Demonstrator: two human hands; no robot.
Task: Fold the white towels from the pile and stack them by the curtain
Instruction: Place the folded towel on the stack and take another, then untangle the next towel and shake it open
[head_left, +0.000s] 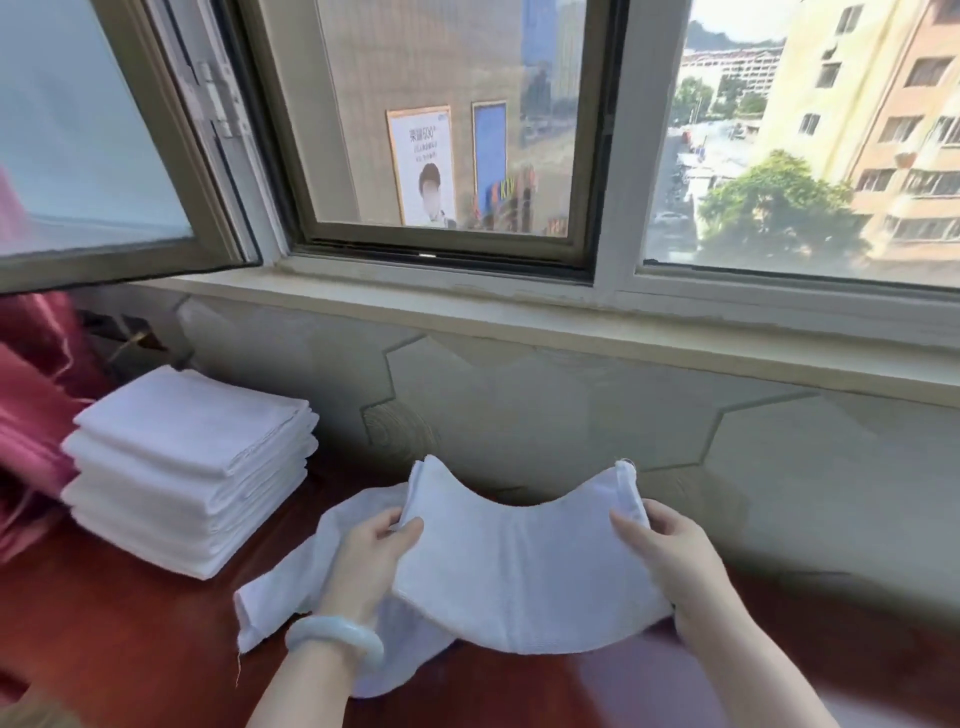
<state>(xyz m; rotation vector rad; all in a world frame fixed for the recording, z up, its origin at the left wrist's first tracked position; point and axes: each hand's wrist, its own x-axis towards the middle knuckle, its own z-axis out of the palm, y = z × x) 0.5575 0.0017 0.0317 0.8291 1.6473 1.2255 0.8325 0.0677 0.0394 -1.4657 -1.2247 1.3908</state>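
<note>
I hold a white towel (519, 566), doubled over, just above the red-brown table (130, 639). My left hand (371, 564) pinches its left edge and wears a pale bangle at the wrist. My right hand (670, 556) grips the right edge. The towel sags in the middle between them. Under it lies another loose white towel (280, 597), spread flat and partly hidden. A stack of several folded white towels (192, 467) stands at the left, beside the pink curtain (31, 395).
A wall with hexagon panels (571, 410) rises right behind the table, topped by a window sill (519, 312). An open window sash (104, 156) juts inward at the upper left, above the stack.
</note>
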